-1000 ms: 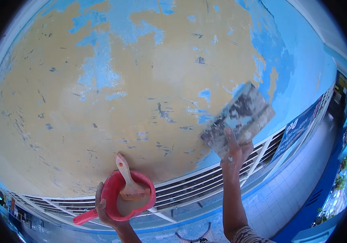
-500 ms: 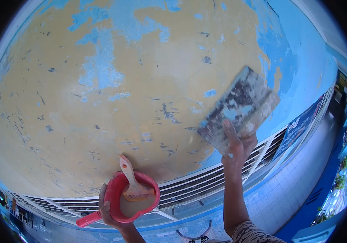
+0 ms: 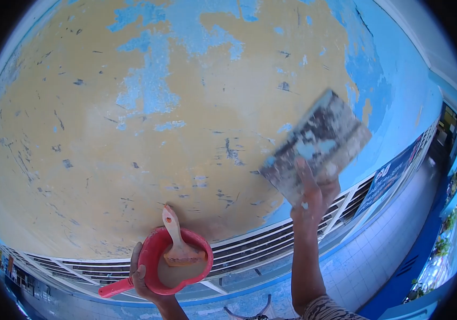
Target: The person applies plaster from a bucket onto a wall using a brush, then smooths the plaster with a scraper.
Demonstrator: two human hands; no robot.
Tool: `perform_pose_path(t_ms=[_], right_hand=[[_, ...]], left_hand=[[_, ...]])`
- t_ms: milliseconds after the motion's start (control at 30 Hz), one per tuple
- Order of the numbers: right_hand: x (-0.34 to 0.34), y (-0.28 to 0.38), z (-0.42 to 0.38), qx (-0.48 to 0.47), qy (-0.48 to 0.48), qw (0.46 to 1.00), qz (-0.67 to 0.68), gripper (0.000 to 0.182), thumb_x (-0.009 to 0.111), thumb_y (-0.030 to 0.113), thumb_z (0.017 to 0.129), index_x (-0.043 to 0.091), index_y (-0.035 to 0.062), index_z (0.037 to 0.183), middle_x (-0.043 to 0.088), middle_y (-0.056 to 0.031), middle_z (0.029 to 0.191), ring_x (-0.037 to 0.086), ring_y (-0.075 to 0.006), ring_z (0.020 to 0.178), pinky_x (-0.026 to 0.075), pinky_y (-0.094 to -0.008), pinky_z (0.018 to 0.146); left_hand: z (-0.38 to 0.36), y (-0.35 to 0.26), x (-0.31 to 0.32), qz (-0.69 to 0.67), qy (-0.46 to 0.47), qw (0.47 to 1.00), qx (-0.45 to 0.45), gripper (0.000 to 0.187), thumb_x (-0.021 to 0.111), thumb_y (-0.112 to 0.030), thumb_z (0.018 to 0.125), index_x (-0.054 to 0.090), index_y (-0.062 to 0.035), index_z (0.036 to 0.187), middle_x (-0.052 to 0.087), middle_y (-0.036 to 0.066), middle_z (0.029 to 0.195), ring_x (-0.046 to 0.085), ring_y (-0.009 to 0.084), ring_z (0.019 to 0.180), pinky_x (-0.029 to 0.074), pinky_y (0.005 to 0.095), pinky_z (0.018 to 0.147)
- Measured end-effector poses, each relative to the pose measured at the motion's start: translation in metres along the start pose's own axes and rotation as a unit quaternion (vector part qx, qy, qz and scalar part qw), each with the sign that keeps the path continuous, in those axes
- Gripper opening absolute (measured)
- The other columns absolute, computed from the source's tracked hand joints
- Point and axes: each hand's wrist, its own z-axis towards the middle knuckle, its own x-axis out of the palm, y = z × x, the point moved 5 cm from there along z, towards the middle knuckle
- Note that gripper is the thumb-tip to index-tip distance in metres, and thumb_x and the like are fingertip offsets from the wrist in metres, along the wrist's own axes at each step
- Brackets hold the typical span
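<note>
My left hand (image 3: 140, 272) is wrapped around the side of a red plastic dipper (image 3: 151, 261), whose handle sticks out to the left. Grey-beige liquid lies in the dipper, and a wide paintbrush (image 3: 173, 229) rests in it, bristles down, its pale handle leaning over the rim. In my right hand (image 3: 314, 194) is a flat rectangular plastering float (image 3: 327, 133) smeared with grey and pale blue residue. Its broad face is toward me, with my thumb across it. The float is in front of the wall (image 3: 196, 138); contact between them cannot be made out.
Yellowish skim and blue paint patches cover the wall, with dark scratches. Below it run white louvre slats (image 3: 255, 240). A dark blue banner (image 3: 388, 178) hangs at the right, above a pale tiled surface (image 3: 367, 256). Plants (image 3: 442, 245) show at the far right.
The view has turned slightly left, so the wall marks sit farther right. The float has shifted a little left relative to the wall. Both hands keep their holds.
</note>
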Motion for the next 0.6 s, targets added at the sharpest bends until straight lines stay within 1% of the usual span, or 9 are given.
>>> perform_pose_path(t_ms=[100, 200, 267, 333, 367, 400, 467, 533, 600], right_hand=[[0.026, 0.017, 0.013, -0.057, 0.072, 0.993, -0.068, 0.042, 0.077, 0.011, 0.086, 0.059, -0.0062, 0.12, 0.068, -0.0104, 0.109, 0.066, -0.0159, 0.091, 0.052, -0.0302, 0.084], [-0.017, -0.009, 0.007, -0.011, 0.03, 0.999, -0.007, 0.041, 0.079, 0.001, 0.084, 0.061, -0.0056, 0.121, 0.07, -0.0121, 0.108, 0.067, -0.0162, 0.089, 0.054, -0.0308, 0.08], [-0.02, -0.006, 0.006, -0.005, 0.003, 1.0, -0.006, 0.039, 0.078, 0.003, 0.085, 0.062, -0.0054, 0.119, 0.071, -0.0112, 0.106, 0.067, -0.0171, 0.089, 0.054, -0.0307, 0.08], [-0.01, 0.004, 0.013, -0.074, 0.005, 0.995, -0.072, 0.039, 0.079, 0.005, 0.085, 0.062, -0.0057, 0.118, 0.07, -0.0109, 0.104, 0.066, -0.017, 0.088, 0.053, -0.0308, 0.08], [0.005, 0.011, 0.019, -0.212, 0.063, 0.906, -0.36, 0.026, 0.065, 0.02, 0.098, 0.074, 0.0096, 0.12, 0.061, -0.0184, 0.12, 0.059, -0.0301, 0.112, 0.043, -0.0436, 0.1], [0.011, 0.011, 0.028, -0.209, 0.061, 0.907, -0.361, 0.026, 0.065, 0.02, 0.098, 0.074, 0.0096, 0.12, 0.061, -0.0184, 0.12, 0.059, -0.0301, 0.112, 0.043, -0.0436, 0.1], [0.037, 0.022, 0.039, -0.142, 0.139, 0.979, -0.051, 0.025, 0.069, 0.017, 0.094, 0.076, 0.008, 0.115, 0.059, -0.0181, 0.122, 0.06, -0.0305, 0.111, 0.043, -0.0438, 0.099], [0.013, 0.008, 0.031, -0.115, 0.093, 0.987, -0.056, 0.027, 0.072, 0.014, 0.09, 0.075, 0.0066, 0.116, 0.062, -0.018, 0.122, 0.06, -0.0277, 0.113, 0.045, -0.0408, 0.098], [-0.012, -0.003, 0.025, -0.002, 0.025, 0.999, 0.024, 0.029, 0.075, 0.014, 0.088, 0.073, 0.0053, 0.116, 0.064, -0.0175, 0.121, 0.061, -0.0252, 0.11, 0.049, -0.0376, 0.093]], left_hand=[[0.0, 0.003, 0.0, -0.025, -0.005, 0.999, -0.036, 0.066, 0.047, -0.035, 0.091, 0.05, 0.0135, 0.135, 0.055, 0.029, 0.135, 0.059, 0.0414, 0.122, 0.055, 0.0513, 0.101], [0.001, 0.01, -0.011, -0.014, -0.002, 1.0, -0.013, 0.066, 0.048, -0.036, 0.091, 0.049, 0.0126, 0.136, 0.056, 0.029, 0.133, 0.06, 0.0415, 0.121, 0.054, 0.0509, 0.101], [0.005, 0.006, -0.006, 0.013, -0.01, 1.0, 0.014, 0.067, 0.048, -0.036, 0.091, 0.048, 0.0122, 0.137, 0.057, 0.029, 0.133, 0.06, 0.0415, 0.121, 0.053, 0.0508, 0.102], [0.003, 0.006, -0.001, -0.061, 0.004, 0.996, -0.065, 0.067, 0.048, -0.035, 0.09, 0.048, 0.012, 0.138, 0.057, 0.029, 0.132, 0.06, 0.0416, 0.121, 0.053, 0.0512, 0.102], [0.001, 0.007, -0.001, -0.059, 0.003, 0.996, -0.068, 0.067, 0.048, -0.035, 0.09, 0.048, 0.012, 0.138, 0.057, 0.029, 0.132, 0.06, 0.0416, 0.121, 0.053, 0.0512, 0.102], [0.0, 0.006, -0.001, -0.045, 0.001, 0.997, -0.055, 0.067, 0.048, -0.035, 0.09, 0.048, 0.012, 0.138, 0.057, 0.029, 0.132, 0.06, 0.0416, 0.121, 0.053, 0.0512, 0.102], [0.0, 0.005, 0.0, -0.032, -0.003, 0.999, -0.041, 0.066, 0.047, -0.035, 0.091, 0.048, 0.012, 0.138, 0.057, 0.029, 0.132, 0.059, 0.0416, 0.121, 0.053, 0.0512, 0.102], [0.001, 0.005, -0.002, -0.02, -0.005, 0.999, -0.033, 0.065, 0.047, -0.035, 0.092, 0.049, 0.0116, 0.137, 0.057, 0.029, 0.133, 0.06, 0.0414, 0.121, 0.053, 0.0514, 0.102], [0.005, 0.006, -0.009, -0.026, 0.009, 0.999, -0.029, 0.065, 0.047, -0.034, 0.092, 0.049, 0.0112, 0.137, 0.057, 0.029, 0.133, 0.06, 0.0414, 0.121, 0.053, 0.0516, 0.102]])
